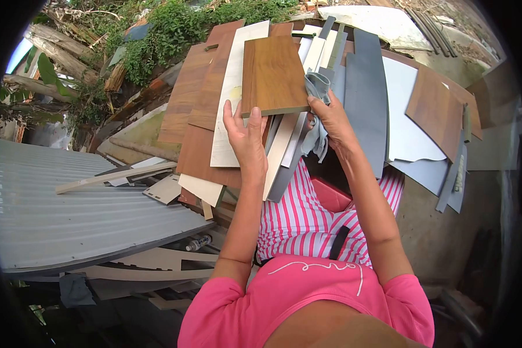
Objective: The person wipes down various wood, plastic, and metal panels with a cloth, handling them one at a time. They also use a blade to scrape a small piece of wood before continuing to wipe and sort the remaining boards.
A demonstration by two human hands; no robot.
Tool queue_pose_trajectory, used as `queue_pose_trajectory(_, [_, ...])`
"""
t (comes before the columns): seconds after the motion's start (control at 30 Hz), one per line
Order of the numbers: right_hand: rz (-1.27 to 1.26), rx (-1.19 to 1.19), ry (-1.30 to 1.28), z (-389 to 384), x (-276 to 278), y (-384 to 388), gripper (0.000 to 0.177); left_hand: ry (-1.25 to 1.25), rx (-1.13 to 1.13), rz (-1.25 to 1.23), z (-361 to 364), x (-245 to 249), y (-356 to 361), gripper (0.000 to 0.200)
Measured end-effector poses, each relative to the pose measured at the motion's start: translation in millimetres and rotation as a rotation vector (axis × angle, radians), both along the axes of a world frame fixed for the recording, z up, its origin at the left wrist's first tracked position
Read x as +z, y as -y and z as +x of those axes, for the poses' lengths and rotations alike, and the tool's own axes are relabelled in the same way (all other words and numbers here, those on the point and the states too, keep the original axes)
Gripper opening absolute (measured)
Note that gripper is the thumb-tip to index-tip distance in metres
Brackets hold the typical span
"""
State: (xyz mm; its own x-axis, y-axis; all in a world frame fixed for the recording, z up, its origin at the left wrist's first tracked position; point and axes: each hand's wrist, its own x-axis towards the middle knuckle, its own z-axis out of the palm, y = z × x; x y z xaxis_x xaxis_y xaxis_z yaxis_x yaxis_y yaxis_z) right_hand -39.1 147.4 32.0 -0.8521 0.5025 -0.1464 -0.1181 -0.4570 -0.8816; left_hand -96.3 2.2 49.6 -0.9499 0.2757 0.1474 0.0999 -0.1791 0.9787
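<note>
A rectangular brown wood-grain board (pixel 275 72) is held up in front of me, tilted, above a pile of panels. My left hand (pixel 248 136) grips its lower left corner, with the thumb at the near edge and some fingers hidden beneath. At the lower right corner, my right hand (pixel 332 120) holds the board together with a crumpled grey-blue cloth (pixel 316 139). The cloth hangs down below that hand and bunches up beside the board's right edge.
Wood-grain panels (pixel 180 95), a long white panel (pixel 223 142) and a dark grey panel (pixel 366 98) lie in the pile. Corrugated metal sheeting (pixel 69 203) spreads at left. A plastic bottle (pixel 199 242) lies near its edge. Green plants (pixel 174 29) grow behind.
</note>
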Motion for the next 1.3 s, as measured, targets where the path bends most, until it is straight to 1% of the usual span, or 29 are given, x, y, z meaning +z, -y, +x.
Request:
queue_pose_trajectory(0.07, [-0.039,-0.075,-0.041,19.7,-3.0,5.9,0.033,0.239,0.005,0.391,19.4,-4.6,-14.5,0.081])
queue_pose_trajectory(0.1, [-0.079,-0.102,-0.033,31.2,-1.7,9.0,0.039,0.321,-0.075,0.523,23.4,-9.7,-20.8,0.079])
queue_pose_trajectory(0.13, [-0.08,-0.114,-0.024,40.6,-4.3,12.0,0.039,0.333,-0.084,0.52,31.2,-16.6,-27.5,0.079])
queue_pose_trajectory(0.2, [0.01,-0.222,0.019,58.9,-9.7,16.2,0.045,0.592,-0.34,0.615,48.1,-30.4,-40.2,0.072])
queue_pose_trajectory(0.23, [0.003,-0.241,0.033,68.1,-17.1,17.8,0.052,0.605,-0.352,0.612,51.5,-35.3,-44.7,0.072])
queue_pose_trajectory(0.3, [-0.026,-0.279,0.094,87.4,-21.5,23.2,0.053,0.912,-0.55,0.541,57.2,-44.5,-52.9,0.066])
queue_pose_trajectory(0.33, [-0.055,-0.302,0.142,95.8,-23.4,26.0,0.053,0.92,-0.558,0.54,59.8,-52.9,-57.8,0.066])
queue_pose_trajectory(0.4, [-0.008,-0.305,0.159,109.6,-38.3,25.9,0.055,0.809,-0.427,0.461,64.1,-72.9,-69.5,0.062])
queue_pose_trajectory(0.47, [0.236,-0.264,0.282,125.9,-52.3,20.0,0.055,0.77,-0.401,0.472,69.9,-79.4,-69.5,0.056])
queue_pose_trajectory(0.5, [0.286,-0.247,0.359,136.6,-55.3,7.6,0.055,0.707,-0.397,0.414,71.9,-79.0,-66.2,0.055])
queue_pose_trajectory(0.53, [0.334,-0.388,0.406,139.6,-52.0,-0.8,0.052,0.641,-0.394,0.356,71.6,-77.2,-63.9,0.053])
queue_pose_trajectory(0.63, [0.301,-0.496,0.504,143.5,-32.2,-18.6,0.051,0.601,-0.391,0.282,75.3,-63.6,-58.5,0.048])
queue_pose_trajectory(0.7, [0.63,-0.304,0.238,133.0,-29.8,-10.9,0.054,0.56,-0.404,0.246,79.8,-58.9,-56.5,0.045])
queue_pose_trajectory(0.77, [1.082,0.001,0.124,112.2,-20.0,8.9,0.051,0.558,-0.377,0.263,84.7,-57.0,-57.1,0.039])
queue_pose_trajectory(0.8, [1.226,-0.048,0.137,103.0,-29.3,17.8,0.046,0.556,-0.381,0.266,82.2,-54.7,-53.1,0.039])
queue_pose_trajectory(0.83, [1.273,-0.056,0.118,98.5,-31.8,14.2,0.044,0.546,-0.415,0.221,76.0,-51.8,-45.6,0.036])
queue_pose_trajectory(0.87, [1.317,-0.061,0.1,91.7,-35.0,7.2,0.041,0.538,-0.447,0.173,72.6,-49.8,-40.4,0.034])
queue_pose_trajectory(0.9, [1.312,-0.057,0.104,85.4,-41.5,-2.2,0.041,0.411,-0.405,0.144,74.1,-41.3,-39.5,0.031])
queue_pose_trajectory(0.93, [1.293,-0.219,0.124,78.7,-50.8,-16.0,0.04,0.416,-0.402,0.137,74.6,-39.0,-35.3,0.031])
queue_pose_trajectory(0.97, [1.268,-0.383,0.143,71.1,-62.0,-32.4,0.039,0.327,-0.409,0.022,74.6,-37.1,-29.6,0.032])
queue_pose_trajectory(1.0, [1.244,-0.469,0.14,64.1,-77.7,-58.1,0.038,0.235,-0.415,-0.088,74.5,-34.3,-25.4,0.033])
queue_pose_trajectory(1.03, [1.075,-0.518,0.191,59.6,-83.4,-77.8,0.037,0.203,-0.398,-0.136,75.3,-30.3,-23.0,0.036])
queue_pose_trajectory(1.07, [1.081,-0.52,0.188,58.6,-84.0,-84.5,0.037,0.201,-0.399,-0.131,75.4,-25.5,-20.5,0.036])
queue_pose_trajectory(1.13, [0.765,-0.498,0.359,55.4,-65.2,-86.5,0.037,0.246,-0.511,-0.258,73.6,-18.1,-18.4,0.047])
queue_pose_trajectory(1.17, [0.761,-0.472,0.366,55.8,-62.0,-74.7,0.038,0.247,-0.513,-0.253,74.3,-18.9,-19.9,0.047])
queue_pose_trajectory(1.2, [0.921,-0.53,0.195,51.8,-65.0,-59.4,0.037,0.161,-0.477,-0.262,76.2,-21.1,-20.8,0.04])
queue_pose_trajectory(1.23, [1.03,-0.498,0.09,51.4,-52.8,-33.3,0.038,0.076,-0.439,-0.27,77.3,-23.1,-21.4,0.035])
queue_pose_trajectory(1.27, [1.171,-0.429,-0.026,55.5,-28.8,-6.0,0.038,0.082,-0.439,-0.271,75.7,-23.5,-21.1,0.035])
queue_pose_trajectory(1.3, [1.302,-0.336,-0.215,56.5,-22.3,4.3,0.037,-0.02,-0.444,-0.284,71.8,-22.9,-20.0,0.035])
